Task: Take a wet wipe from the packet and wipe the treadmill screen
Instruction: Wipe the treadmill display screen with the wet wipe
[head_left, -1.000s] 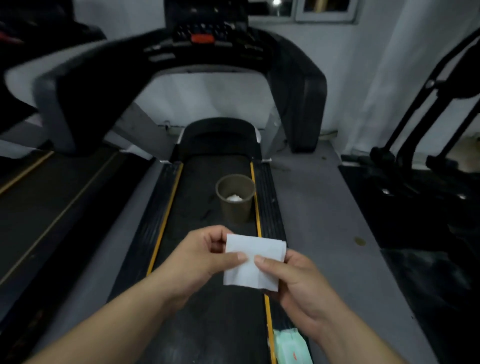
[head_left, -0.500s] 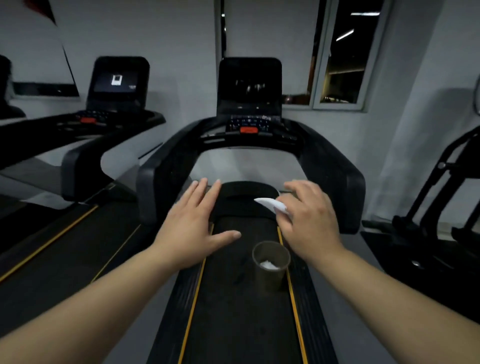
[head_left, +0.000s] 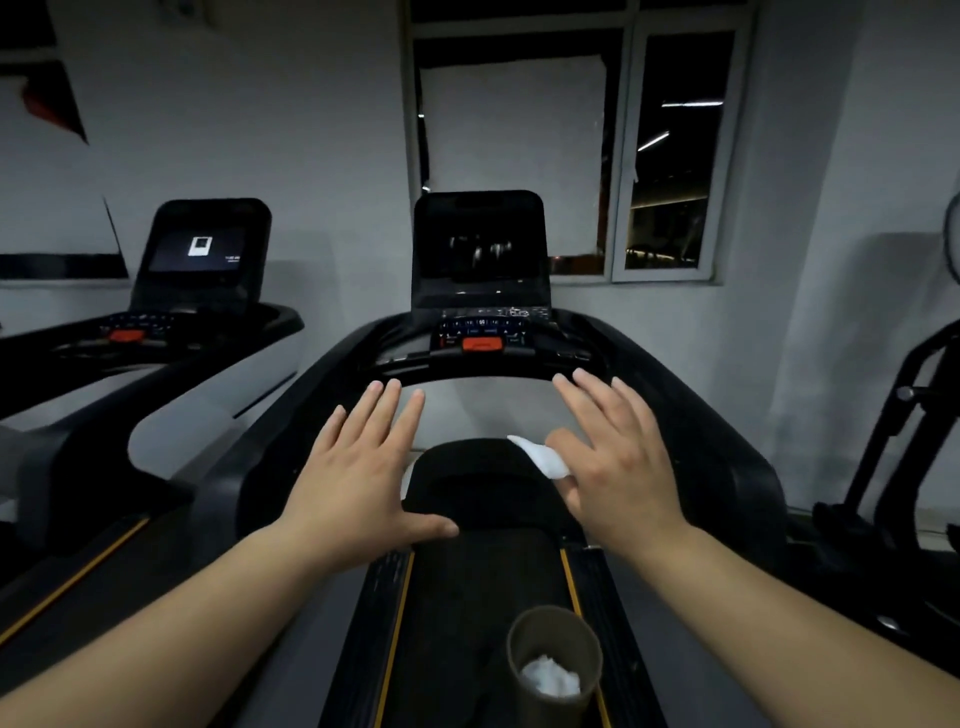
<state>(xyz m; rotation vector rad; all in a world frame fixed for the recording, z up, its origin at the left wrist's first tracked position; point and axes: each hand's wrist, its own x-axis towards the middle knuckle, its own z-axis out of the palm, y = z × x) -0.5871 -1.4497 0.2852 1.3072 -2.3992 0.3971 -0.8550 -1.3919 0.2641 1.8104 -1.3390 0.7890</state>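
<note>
White wet wipe (head_left: 540, 459) was pinched under the right hand (head_left: 615, 462), fingers otherwise spread, below the treadmill screen (head_left: 479, 253). Left hand (head_left: 358, 470) was held flat, open and empty. Extraction was judged complete; the wipe was next to be raised onto the screen.

Dim throughout, with a cool grey cast. Brightest on the white wall (head_left: 260, 130) and the papered window pane (head_left: 511, 150); streaks of reflected strip light in the dark pane (head_left: 675, 171) to the right. Faint glare on the black treadmill screen (head_left: 480, 249); a small lit patch on the neighbouring screen (head_left: 200, 247). Deep shadow under the consoles. Slightly soft overall, grainy. Strong wide-angle bending toward the edges, forearms stretched at the lower corners.
</note>
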